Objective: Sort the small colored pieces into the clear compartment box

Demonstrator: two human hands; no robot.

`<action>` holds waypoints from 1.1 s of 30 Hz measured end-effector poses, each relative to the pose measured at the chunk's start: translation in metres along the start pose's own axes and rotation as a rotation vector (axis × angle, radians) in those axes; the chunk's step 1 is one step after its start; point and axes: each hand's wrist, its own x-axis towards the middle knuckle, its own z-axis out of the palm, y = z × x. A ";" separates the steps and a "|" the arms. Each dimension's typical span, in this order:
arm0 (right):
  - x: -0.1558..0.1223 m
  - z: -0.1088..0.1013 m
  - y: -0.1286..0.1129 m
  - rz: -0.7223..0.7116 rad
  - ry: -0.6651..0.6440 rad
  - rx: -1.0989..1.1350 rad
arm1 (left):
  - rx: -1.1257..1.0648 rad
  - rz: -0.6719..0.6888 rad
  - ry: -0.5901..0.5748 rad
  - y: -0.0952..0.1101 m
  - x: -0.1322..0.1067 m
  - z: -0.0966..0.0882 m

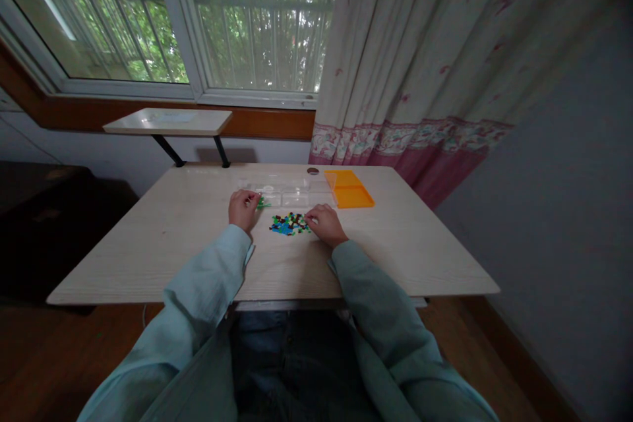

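Observation:
A pile of small toy building bricks (285, 224) in blue, green, brown and yellow lies on the table. My right hand (326, 224) is at the pile's right edge, its thumb and fingertips pinched together; anything between them is too small to name. My left hand (242, 210) is at the near left corner of a clear plastic compartment box (295, 199), fingers closed in a pinch whose contents I cannot make out. Beside its fingertips, several green pieces (264, 202) show at the left compartment.
An orange tray (355, 196) lies at the right end of the clear box. Behind them sits a dark round disc (313, 171). A raised shelf (171, 120) on black legs stands at the table's (198, 237) back left. A curtain (410, 66) hangs behind the right side.

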 end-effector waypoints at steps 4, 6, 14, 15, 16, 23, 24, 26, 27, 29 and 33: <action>0.000 0.000 -0.001 -0.006 -0.014 -0.009 | -0.016 0.003 0.002 -0.001 0.000 0.000; 0.000 0.000 -0.001 -0.006 -0.010 -0.017 | -0.033 0.006 0.006 -0.003 0.000 0.001; -0.001 0.002 0.002 -0.017 -0.040 -0.002 | -0.024 0.002 0.007 -0.005 -0.001 0.003; 0.000 0.003 0.002 -0.017 -0.043 0.001 | -0.024 0.003 0.006 -0.005 -0.001 0.003; 0.000 0.003 0.003 -0.018 -0.044 0.006 | -0.024 0.003 0.005 -0.005 -0.001 0.003; 0.002 0.007 0.005 -0.026 0.038 0.073 | 0.054 0.017 -0.034 -0.010 -0.002 0.004; 0.002 0.007 0.006 -0.028 0.059 0.086 | 0.073 0.023 -0.037 -0.012 -0.002 0.004; 0.002 0.006 0.005 -0.027 0.097 0.110 | 0.103 0.023 -0.041 -0.014 -0.003 0.005; 0.002 0.006 0.005 -0.025 0.113 0.120 | 0.115 0.017 -0.043 -0.016 -0.003 0.005; 0.002 0.005 0.004 -0.025 0.134 0.138 | 0.134 0.003 -0.051 -0.018 -0.003 0.006; 0.001 0.005 0.001 -0.037 0.150 0.163 | 0.156 -0.003 -0.055 -0.018 -0.003 0.006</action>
